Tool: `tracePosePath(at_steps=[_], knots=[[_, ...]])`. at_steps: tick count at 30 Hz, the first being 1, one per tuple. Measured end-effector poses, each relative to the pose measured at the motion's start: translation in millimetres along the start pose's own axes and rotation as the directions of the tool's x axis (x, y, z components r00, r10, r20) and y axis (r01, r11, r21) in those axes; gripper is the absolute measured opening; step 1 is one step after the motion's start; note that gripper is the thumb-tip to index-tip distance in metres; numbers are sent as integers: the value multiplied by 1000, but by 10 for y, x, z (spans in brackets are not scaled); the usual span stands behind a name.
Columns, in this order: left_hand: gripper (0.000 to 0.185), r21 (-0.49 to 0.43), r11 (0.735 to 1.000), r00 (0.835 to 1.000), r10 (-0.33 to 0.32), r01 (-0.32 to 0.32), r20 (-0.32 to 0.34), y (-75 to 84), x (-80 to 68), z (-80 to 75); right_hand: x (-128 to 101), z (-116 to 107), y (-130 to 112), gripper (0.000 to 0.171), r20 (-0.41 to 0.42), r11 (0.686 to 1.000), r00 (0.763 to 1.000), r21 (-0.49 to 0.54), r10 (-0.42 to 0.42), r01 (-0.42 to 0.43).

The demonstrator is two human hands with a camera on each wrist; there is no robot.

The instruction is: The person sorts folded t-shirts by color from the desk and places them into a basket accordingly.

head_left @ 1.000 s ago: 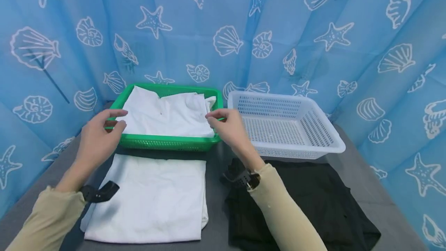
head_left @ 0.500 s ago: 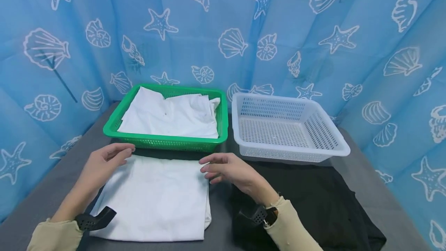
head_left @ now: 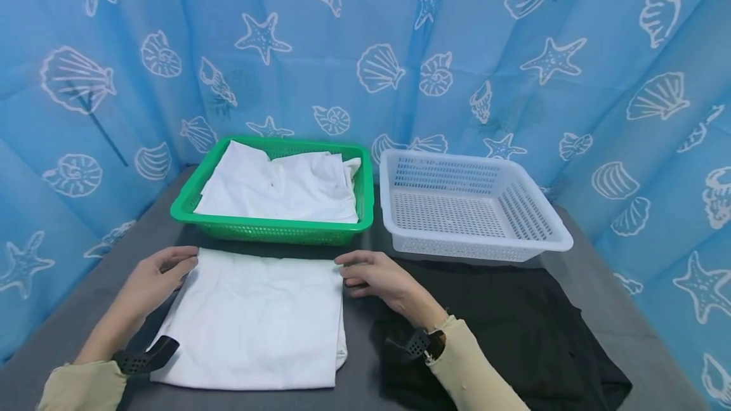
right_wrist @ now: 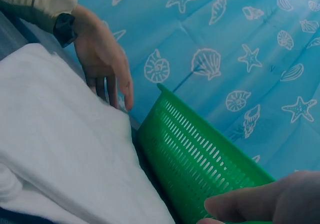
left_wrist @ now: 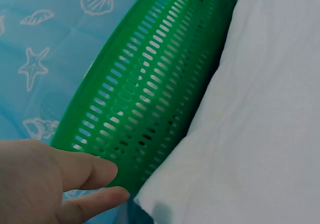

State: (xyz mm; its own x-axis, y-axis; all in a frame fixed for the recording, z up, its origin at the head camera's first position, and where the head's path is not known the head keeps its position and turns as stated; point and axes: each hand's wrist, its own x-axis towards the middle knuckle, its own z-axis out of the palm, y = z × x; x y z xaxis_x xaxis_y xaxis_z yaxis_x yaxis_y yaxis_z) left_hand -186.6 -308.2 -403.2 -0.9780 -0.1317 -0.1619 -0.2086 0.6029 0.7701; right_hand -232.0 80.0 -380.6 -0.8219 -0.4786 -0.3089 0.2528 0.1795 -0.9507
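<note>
A folded white cloth (head_left: 257, 322) lies flat on the table in front of the green basket. At its far left corner is my left hand (head_left: 153, 284), thumb and forefinger a little apart, as the left wrist view shows. My right hand (head_left: 385, 281) is at the far right corner, its fingers loosely bent. Nothing is pinched by the right thumb and finger (right_wrist: 250, 201) in the right wrist view. Whether either hand touches the fabric is hard to tell. Behind, the green basket (head_left: 274, 229) holds another white cloth (head_left: 280, 186).
To the right of the green basket stands a white perforated basket (head_left: 480, 243). A black cloth (head_left: 508, 328) lies in front of it, partly under my right forearm. A blue curtain (head_left: 320, 37) with shell prints closes off the back and sides of the grey table (head_left: 605, 284).
Both hands have come back from the green basket to the far corners of the folded white cloth. Since half a second ago, the left hand has shifted slightly left and down.
</note>
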Motion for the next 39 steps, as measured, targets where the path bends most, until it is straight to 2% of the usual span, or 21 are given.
tracePosePath(at_steps=[3,5,8,12,15,18,20,22,25,27,29,39], knots=[[74,-6,1000,996,-24,25,84,23,23,-1,-12,-5,28,38,-30,1000,1000,12,-2,2],[79,-31,999,989,-36,41,146,35,27,-17,-13,0,45,39,-22,999,1000,44,3,-2],[82,-54,997,968,-32,47,250,40,21,-38,3,23,62,39,6,995,1000,101,18,-19],[74,-90,996,940,11,21,342,47,-2,8,43,90,82,41,40,985,999,168,37,-43],[67,-102,994,936,58,-23,348,48,-18,78,80,164,126,47,99,978,994,201,34,-54],[64,-96,993,937,92,-63,337,31,-27,135,108,237,193,52,166,979,986,199,14,-48],[65,-93,992,938,111,-85,328,21,-30,163,117,270,233,53,180,982,984,186,-3,-31],[66,-97,990,940,126,-100,316,19,-29,190,122,290,256,52,146,989,988,143,-44,23],[68,-121,984,940,160,-129,300,35,-24,226,128,299,258,52,27,990,992,66,-123,121],[71,-141,981,943,169,-132,288,55,-20,247,125,297,248,53,-61,986,984,8,-168,169],[72,-153,980,946,168,-129,278,72,-17,261,120,292,241,53,-115,983,976,-20,-186,185],[77,-98,989,959,135,-114,248,146,-41,277,124,266,263,52,-167,986,972,-18,-167,166]])
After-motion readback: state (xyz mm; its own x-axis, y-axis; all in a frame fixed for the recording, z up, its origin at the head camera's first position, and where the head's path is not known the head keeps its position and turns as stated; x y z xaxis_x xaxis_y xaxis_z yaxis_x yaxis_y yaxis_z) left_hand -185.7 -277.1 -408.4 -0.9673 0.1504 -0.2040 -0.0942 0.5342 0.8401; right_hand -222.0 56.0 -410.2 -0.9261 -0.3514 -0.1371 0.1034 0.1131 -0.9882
